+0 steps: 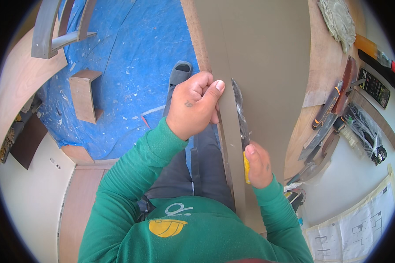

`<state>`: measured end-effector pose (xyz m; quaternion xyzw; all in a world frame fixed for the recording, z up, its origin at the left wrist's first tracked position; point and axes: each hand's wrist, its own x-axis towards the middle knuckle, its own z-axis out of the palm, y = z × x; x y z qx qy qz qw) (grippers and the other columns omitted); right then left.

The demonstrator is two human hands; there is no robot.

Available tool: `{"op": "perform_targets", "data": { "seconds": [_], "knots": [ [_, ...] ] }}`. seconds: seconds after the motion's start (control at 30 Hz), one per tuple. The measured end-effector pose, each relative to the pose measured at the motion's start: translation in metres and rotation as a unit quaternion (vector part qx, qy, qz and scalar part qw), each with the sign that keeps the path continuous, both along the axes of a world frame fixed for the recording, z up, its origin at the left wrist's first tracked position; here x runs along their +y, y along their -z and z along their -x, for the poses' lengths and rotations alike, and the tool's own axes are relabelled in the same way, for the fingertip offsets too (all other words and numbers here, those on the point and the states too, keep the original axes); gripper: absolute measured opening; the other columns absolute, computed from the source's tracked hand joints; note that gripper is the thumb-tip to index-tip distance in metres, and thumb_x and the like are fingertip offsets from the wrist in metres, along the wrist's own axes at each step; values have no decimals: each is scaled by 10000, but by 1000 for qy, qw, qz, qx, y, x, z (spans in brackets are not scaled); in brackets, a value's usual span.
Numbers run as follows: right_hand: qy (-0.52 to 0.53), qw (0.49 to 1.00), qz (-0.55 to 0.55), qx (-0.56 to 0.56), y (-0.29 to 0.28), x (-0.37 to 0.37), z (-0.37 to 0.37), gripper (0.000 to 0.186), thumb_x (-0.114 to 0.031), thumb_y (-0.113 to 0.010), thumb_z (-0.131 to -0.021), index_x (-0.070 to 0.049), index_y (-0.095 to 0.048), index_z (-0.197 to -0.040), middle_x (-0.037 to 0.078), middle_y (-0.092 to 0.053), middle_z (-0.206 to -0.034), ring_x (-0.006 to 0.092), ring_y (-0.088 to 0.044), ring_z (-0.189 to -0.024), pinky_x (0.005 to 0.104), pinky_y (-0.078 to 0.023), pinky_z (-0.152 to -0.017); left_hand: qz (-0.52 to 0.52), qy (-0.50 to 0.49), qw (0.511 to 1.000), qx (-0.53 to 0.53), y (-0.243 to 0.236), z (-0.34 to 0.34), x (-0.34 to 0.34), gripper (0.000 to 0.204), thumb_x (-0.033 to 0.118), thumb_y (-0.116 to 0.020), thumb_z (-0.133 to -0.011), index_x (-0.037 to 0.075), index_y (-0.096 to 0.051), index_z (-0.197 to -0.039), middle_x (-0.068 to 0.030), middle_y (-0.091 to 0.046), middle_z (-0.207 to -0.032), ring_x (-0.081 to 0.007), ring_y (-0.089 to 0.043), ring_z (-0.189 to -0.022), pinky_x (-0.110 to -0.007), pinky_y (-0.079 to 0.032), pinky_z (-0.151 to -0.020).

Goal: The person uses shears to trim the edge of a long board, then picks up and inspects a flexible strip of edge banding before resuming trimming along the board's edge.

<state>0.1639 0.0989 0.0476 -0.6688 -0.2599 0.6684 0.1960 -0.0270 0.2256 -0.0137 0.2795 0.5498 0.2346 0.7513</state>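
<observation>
A long grey-brown sheet [272, 65] lies in front of me, with a narrow strip [231, 131] of the same colour along its left side. The thumb and curled fingers of my left hand [196, 105] pinch that strip near its left edge. My right hand [259, 164] is closed round the yellow handle of a knife [241, 109], whose long, dark, smeared blade points away from me. The blade lies along the line between strip and sheet, just right of my left fingertips. I cannot tell how deep it sits.
Under the sheet is a wooden board [318, 83] holding a crumpled pale bag [338, 22] and several hand tools [327, 107] at right. Blue floor covering [131, 65] spreads left, with a small wooden bracket [84, 97] and grey curved frame [44, 35]. Drawings [351, 232] hang lower right.
</observation>
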Motion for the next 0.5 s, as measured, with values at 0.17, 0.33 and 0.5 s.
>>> {"op": "perform_targets", "data": {
  "seconds": [0.17,0.33,0.5],
  "knots": [
    [8,1000,0,-6,4,-6,-2,531,-495,-495,-1061,-5,-566,-868,-24,-436,-721,100,-383,-702,288,-346,-614,0,-4,1000,-7,-1,0,0,261,212,-557,-1068,21,-559,-892,-38,-636,-693,-71,-577,-509,-238,-448,-465],
    [17,1000,15,-7,-2,-8,-1,537,-500,-507,-1059,-11,-542,-838,-31,-426,-712,90,-364,-688,283,-327,-598,4,-3,1000,-12,-2,2,-3,257,212,-559,-1067,24,-561,-891,-38,-636,-694,-72,-578,-513,-238,-450,-471],
    [3,1000,14,-3,-3,-2,0,541,-507,-496,-1054,-11,-539,-843,-28,-421,-720,96,-361,-691,295,-328,-603,2,13,1000,-15,-1,5,-5,248,203,-556,-1064,28,-563,-888,-41,-640,-698,-74,-579,-517,-238,-454,-483]
  ]
}}
